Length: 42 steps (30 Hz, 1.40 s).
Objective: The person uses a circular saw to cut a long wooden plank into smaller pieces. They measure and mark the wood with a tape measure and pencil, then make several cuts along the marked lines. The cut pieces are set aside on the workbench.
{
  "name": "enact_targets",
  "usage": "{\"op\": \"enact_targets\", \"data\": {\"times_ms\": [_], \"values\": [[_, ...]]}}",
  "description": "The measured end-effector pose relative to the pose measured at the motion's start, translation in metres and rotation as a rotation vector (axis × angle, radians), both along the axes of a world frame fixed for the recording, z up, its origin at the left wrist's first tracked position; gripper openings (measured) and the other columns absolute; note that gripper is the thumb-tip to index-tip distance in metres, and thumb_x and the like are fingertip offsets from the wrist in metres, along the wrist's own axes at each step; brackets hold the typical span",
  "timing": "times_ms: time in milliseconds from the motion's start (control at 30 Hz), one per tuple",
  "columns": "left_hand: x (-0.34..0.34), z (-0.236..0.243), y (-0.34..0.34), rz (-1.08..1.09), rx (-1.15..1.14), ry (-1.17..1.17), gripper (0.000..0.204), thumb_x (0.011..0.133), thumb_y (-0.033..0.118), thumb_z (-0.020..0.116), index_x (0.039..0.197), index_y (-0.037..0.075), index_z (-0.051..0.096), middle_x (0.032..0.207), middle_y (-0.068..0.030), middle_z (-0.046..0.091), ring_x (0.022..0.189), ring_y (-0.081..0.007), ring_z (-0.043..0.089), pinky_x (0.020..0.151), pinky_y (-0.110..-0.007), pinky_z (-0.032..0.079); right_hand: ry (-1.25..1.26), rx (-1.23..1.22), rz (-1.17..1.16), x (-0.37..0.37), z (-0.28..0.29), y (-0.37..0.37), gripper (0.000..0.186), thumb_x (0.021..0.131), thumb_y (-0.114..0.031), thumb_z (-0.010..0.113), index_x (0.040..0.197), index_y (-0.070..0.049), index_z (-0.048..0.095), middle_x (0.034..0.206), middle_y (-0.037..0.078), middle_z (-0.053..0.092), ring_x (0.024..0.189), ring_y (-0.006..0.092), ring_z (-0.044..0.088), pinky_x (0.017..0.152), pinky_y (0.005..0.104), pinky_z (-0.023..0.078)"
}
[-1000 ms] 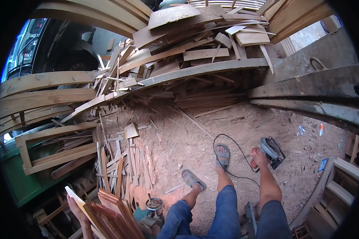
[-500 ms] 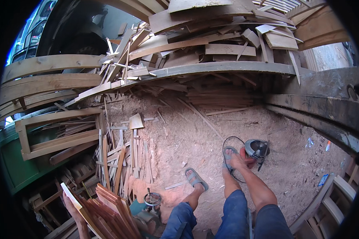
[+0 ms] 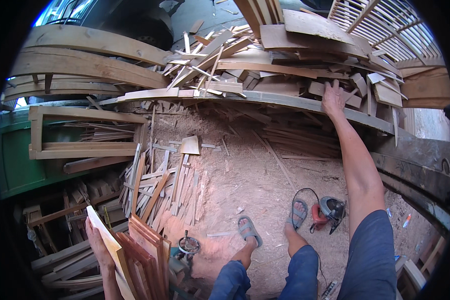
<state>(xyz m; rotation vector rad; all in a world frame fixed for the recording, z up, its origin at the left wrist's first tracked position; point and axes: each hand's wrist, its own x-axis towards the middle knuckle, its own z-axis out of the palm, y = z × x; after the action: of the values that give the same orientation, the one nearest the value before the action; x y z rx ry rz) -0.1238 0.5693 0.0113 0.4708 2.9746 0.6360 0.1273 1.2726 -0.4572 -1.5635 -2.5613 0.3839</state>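
Note:
My left hand (image 3: 99, 246) presses against the outer face of a pale board (image 3: 112, 250) at the lower left, its fingers long along the wood. Several reddish-brown boards (image 3: 144, 255) stand upright beside that board, and the hand steadies the bundle from the side. My right arm stretches far forward, and the right hand (image 3: 333, 98) rests over a light wooden block (image 3: 352, 100) in the offcut pile. Its fingers point forward, slightly apart; the thumb is hidden. On the ground beside my right foot lies a circular saw (image 3: 332, 209) with a red handle and black cable.
A long grey beam (image 3: 285, 100) runs before the offcut pile (image 3: 225, 55). Thin strips (image 3: 170, 185) lie left on the sawdust-covered ground (image 3: 245, 175). A wooden frame (image 3: 87, 150) leans by a green panel (image 3: 20, 160). A handwheel (image 3: 189, 245) stands near my left leg.
My right hand has gone from low beside the circular saw up and forward to the block in the pile. The left hand stays at the boards. The view has shifted.

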Motion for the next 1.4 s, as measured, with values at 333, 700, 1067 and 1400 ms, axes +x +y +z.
{"op": "enact_targets", "data": {"times_ms": [333, 700, 1067, 1400], "values": [[0.011, 0.004, 0.019, 0.030, -0.229, 0.118, 0.062, 0.114, 0.036, 0.043, 0.162, -0.003, 0.035, 0.159, -0.0253, 0.043, 0.148, -0.0409, 0.040, 0.124, -0.048, 0.029, 0.611, 0.218, 0.186, 0.033, 0.118, -0.081, 0.061, 0.091, 0.003, 0.069, 0.147, 0.000, 0.045, 0.138, 0.024, 0.050, 0.132, 0.0442, 0.052, 0.111, 0.0507, 0.046], [0.015, 0.006, 0.024, 0.069, -0.153, 0.273, 0.077, 0.101, 0.043, 0.069, 0.156, -0.005, 0.044, 0.157, -0.0279, 0.046, 0.149, -0.0432, 0.039, 0.126, -0.051, 0.027, 1.575, -1.390, -0.172, 0.079, 0.334, -0.304, 0.042, 0.100, -0.004, 0.058, 0.141, -0.001, 0.056, 0.131, 0.010, 0.067, 0.119, 0.0184, 0.065, 0.110, 0.0411, 0.050], [0.156, 0.042, 0.063, -0.544, 0.213, -0.172, 0.080, 0.093, 0.051, 0.079, 0.149, 0.002, 0.051, 0.144, -0.0246, 0.060, 0.136, -0.0373, 0.058, 0.118, -0.048, 0.047, 1.467, -1.769, 0.051, 0.093, 0.451, -0.399, 0.046, 0.101, -0.006, 0.054, 0.147, -0.003, 0.051, 0.138, 0.014, 0.066, 0.127, 0.0266, 0.064, 0.108, 0.0487, 0.054], [0.311, 0.091, -0.140, -0.175, 0.448, -0.508, 0.082, 0.088, 0.031, 0.083, 0.151, -0.006, 0.045, 0.133, -0.0308, 0.064, 0.123, -0.0403, 0.067, 0.105, -0.044, 0.053, 0.976, -1.842, 0.345, 0.055, 0.497, -0.584, 0.046, 0.112, -0.030, 0.059, 0.148, -0.001, 0.054, 0.125, 0.008, 0.069, 0.103, 0.0183, 0.070, 0.085, 0.0370, 0.063]]}}
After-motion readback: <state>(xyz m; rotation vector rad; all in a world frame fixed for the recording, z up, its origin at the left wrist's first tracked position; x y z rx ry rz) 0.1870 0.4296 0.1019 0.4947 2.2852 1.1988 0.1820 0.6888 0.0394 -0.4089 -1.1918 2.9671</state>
